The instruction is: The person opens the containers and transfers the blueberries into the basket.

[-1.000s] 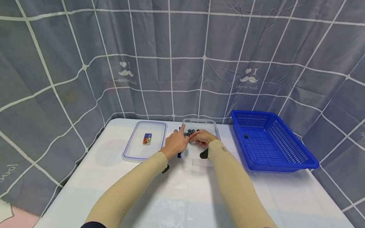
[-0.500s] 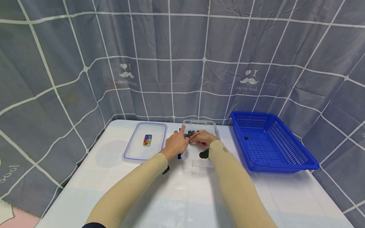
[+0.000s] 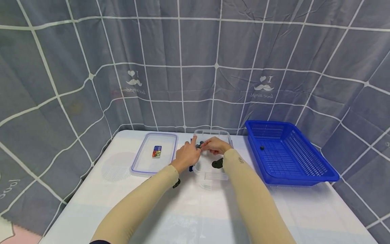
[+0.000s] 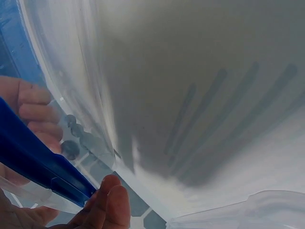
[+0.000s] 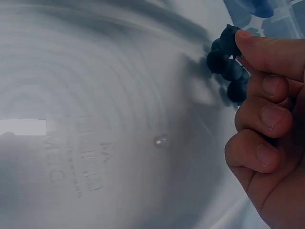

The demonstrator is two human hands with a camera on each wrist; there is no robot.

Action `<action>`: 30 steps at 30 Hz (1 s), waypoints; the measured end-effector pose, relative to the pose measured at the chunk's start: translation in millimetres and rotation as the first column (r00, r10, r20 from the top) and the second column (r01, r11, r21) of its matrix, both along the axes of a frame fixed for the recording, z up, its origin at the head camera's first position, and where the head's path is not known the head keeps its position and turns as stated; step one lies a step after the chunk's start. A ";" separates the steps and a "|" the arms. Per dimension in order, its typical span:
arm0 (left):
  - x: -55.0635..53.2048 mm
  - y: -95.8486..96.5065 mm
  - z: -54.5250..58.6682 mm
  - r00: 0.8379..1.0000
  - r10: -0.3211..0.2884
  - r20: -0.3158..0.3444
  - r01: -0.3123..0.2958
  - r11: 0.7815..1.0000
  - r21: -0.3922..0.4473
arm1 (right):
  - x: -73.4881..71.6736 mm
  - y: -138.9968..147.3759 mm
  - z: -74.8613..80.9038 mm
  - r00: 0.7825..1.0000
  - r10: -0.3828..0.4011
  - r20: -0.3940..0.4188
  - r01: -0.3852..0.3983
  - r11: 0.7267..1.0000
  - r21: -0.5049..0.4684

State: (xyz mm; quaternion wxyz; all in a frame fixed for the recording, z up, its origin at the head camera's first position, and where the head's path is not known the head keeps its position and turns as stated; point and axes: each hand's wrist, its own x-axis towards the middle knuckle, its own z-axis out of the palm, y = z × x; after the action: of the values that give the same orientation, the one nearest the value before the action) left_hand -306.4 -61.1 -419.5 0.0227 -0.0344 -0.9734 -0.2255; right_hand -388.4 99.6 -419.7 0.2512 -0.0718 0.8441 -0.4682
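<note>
A clear plastic box [image 3: 210, 175] stands uncovered at the back middle of the table. My left hand [image 3: 187, 155] grips its left side, with fingertips [image 4: 116, 202] beside a blue latch [image 4: 40, 160] in the left wrist view. Reaching inside the box, my right hand [image 3: 217, 145] pinches a blueberry [image 5: 231, 42] between thumb and forefinger. Several more blueberries [image 5: 232, 70] lie bunched right under it against the box's left wall, partly hidden by the fingers.
Left of the box lies its clear lid [image 3: 166, 162] with a blue-edged rim and a colourful label [image 3: 156, 151]. A blue slotted basket [image 3: 300, 179] stands on the right, one small dark berry [image 3: 262, 148] in it. A grey checked curtain [image 3: 198, 83] hangs behind.
My right hand has shifted slightly left and up, over the blueberries, covering more of them in the head view. The left hand keeps its place on the box.
</note>
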 end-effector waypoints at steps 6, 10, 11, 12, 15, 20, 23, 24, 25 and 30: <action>0.4 0.9 0.0 1.000 0.002 -0.002 -0.002 1.000 0.008 | -2.8 1.6 11.9 0.999 0.035 -0.022 -0.035 0.999 0.000; 0.5 1.2 0.0 1.000 0.005 0.002 -0.005 1.000 0.015 | -6.0 3.5 17.4 0.998 0.056 -0.022 -0.056 0.998 0.012; 0.4 1.1 -0.1 1.000 0.006 0.001 -0.006 1.000 0.016 | -6.3 3.9 18.9 0.998 0.063 -0.025 -0.063 0.998 0.012; 0.3 1.1 -0.3 1.000 0.008 0.002 -0.008 1.000 0.016 | -6.2 4.3 20.9 0.997 0.071 -0.028 -0.071 0.997 0.011; -0.1 0.8 -0.9 1.000 0.010 0.002 -0.010 1.000 0.013 | -5.0 5.0 28.4 0.995 0.090 -0.051 -0.090 0.996 0.010; -0.1 0.3 -1.8 1.000 0.008 0.005 -0.008 1.000 0.013 | -1.5 7.2 43.3 0.989 0.112 -0.095 -0.111 0.994 0.017; 0.2 0.4 -2.1 1.000 0.007 0.004 -0.007 1.000 0.014 | -1.8 10.0 51.1 0.988 0.113 -0.103 -0.113 0.994 0.004; 0.3 0.4 -2.2 1.000 0.007 0.002 -0.007 1.000 0.012 | -2.4 11.1 53.3 0.988 0.116 -0.104 -0.116 0.993 0.002; 0.4 0.6 -2.3 1.000 0.008 0.000 -0.008 1.000 0.009 | -3.0 12.4 55.5 0.987 0.118 -0.107 -0.118 0.993 0.004; 0.8 0.8 -2.0 1.000 0.008 0.000 -0.008 1.000 0.005 | -3.6 20.5 66.1 0.983 0.127 -0.133 -0.124 0.992 0.034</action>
State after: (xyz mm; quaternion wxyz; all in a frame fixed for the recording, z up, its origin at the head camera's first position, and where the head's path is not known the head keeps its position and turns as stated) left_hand -305.6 -60.3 -421.5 0.0236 -0.0306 -0.9729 -0.2279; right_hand -392.1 120.0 -353.6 0.2233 -0.1532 0.8589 -0.4346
